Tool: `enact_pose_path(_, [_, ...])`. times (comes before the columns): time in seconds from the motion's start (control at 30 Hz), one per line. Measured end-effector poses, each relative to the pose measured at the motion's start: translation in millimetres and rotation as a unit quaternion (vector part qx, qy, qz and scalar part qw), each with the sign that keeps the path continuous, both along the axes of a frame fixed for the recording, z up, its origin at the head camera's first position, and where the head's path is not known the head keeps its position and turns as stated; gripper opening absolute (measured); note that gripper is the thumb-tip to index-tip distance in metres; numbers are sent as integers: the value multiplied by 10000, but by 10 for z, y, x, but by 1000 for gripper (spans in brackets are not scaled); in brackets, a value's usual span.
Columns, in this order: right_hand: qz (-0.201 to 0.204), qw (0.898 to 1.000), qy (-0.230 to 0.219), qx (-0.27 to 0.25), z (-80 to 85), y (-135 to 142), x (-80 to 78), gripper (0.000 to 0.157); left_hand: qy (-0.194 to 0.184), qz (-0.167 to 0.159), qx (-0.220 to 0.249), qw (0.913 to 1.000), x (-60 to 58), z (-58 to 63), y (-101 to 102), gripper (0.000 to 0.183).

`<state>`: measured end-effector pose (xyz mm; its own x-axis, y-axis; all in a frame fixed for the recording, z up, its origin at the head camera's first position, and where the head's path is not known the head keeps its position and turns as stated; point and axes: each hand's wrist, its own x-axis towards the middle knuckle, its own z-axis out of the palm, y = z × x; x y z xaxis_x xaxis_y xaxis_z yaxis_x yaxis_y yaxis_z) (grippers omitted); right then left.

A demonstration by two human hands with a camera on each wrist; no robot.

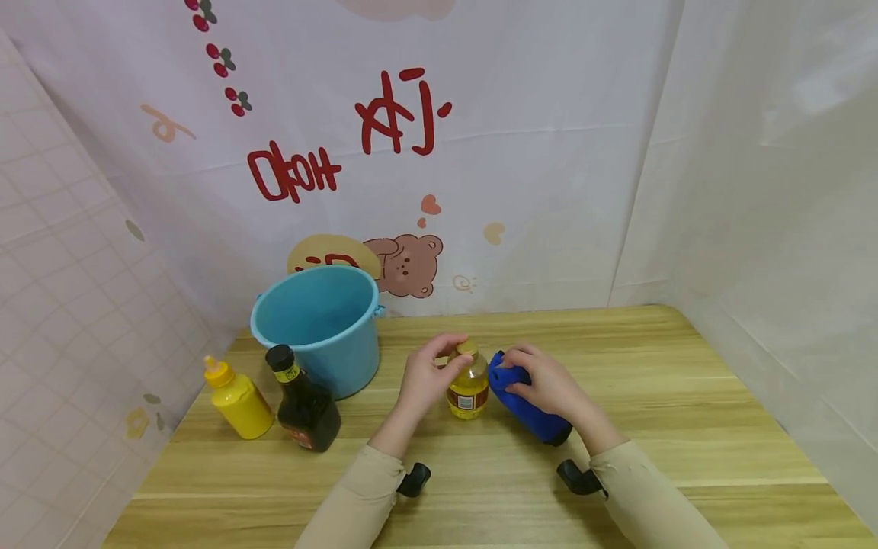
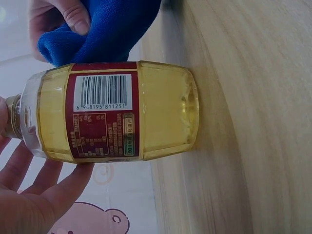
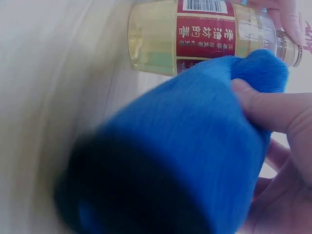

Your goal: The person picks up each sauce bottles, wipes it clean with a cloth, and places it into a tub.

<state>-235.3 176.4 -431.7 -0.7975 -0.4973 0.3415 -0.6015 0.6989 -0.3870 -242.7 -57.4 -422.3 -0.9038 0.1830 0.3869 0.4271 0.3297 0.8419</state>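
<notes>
A bottle of yellow cooking oil (image 1: 468, 389) with a gold cap and a red label stands upright near the middle of the table. The left hand (image 1: 428, 375) grips it at the cap, thumb and fingers around the top; in the left wrist view its other fingers lie along the bottle's side. From the right, the right hand (image 1: 551, 383) pinches a blue cloth (image 1: 524, 408) with dark ends. Folded over, the cloth (image 3: 195, 117) lies against the oil bottle's side in the wrist views, and its lower end hangs toward the table.
On the left stand a yellow squeeze bottle (image 1: 241, 404) and a dark sauce bottle (image 1: 309, 412) with a black cap. Behind them is a light blue bucket (image 1: 357, 362). The wooden table (image 1: 686, 427) meets a printed white curtain (image 1: 535, 191) at the back.
</notes>
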Motion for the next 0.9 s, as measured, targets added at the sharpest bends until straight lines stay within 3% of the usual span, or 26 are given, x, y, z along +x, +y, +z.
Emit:
enact_pose_path(0.37, [253, 9915, 172, 1265, -156, -94, -12, 29, 51, -37, 22, 10000, -2, 5, 2, 31])
enact_pose_path(0.53, [222, 9908, 139, 1327, -168, -79, -16, 31, 77, -26, 5, 10000, -3, 9, 1, 31])
enact_pose_path(0.63, [-37, 9954, -20, 956, -136, -29, -15, 32, 75, -30, -14, 10000, -5, 7, 3, 32])
enact_pose_path(0.73, [-497, 9986, -130, 124, -42, 21, -20, 34, 29, -30, -33, 10000, -3, 5, 2, 34])
enact_pose_path(0.8, [-776, 9951, -88, -599, 56, 32, -27, 34, -5, -31, -41, 10000, -4, 4, 1, 35])
enact_pose_path(0.9, [-1033, 9821, -37, -1574, 218, -4, -32, 34, -13, -33, -33, 10000, -1, 8, -1, 35])
